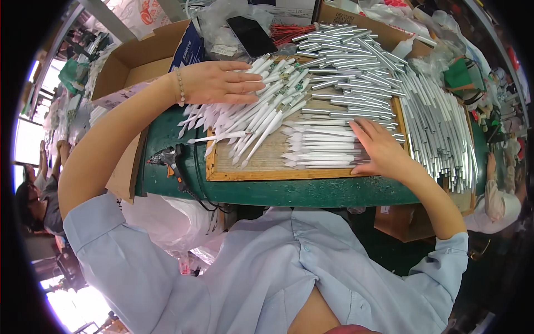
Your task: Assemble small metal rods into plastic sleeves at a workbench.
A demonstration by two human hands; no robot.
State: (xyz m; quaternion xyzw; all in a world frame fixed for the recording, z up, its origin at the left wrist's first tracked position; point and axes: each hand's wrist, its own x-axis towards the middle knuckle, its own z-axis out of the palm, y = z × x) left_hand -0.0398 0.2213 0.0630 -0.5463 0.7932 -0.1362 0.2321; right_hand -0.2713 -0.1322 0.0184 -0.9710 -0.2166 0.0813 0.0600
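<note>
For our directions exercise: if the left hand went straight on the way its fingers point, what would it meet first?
The left hand would probably meet the white pointed sticks, though it may pass just above them; depth is unclear.

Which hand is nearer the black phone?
Left. The left hand is just below the black phone in view; the right hand is farther off, to its lower right.

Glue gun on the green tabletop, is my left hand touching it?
Apart. The head view shows the glue gun lying nearer your body than the left hand, with green tabletop visible between them.
</note>
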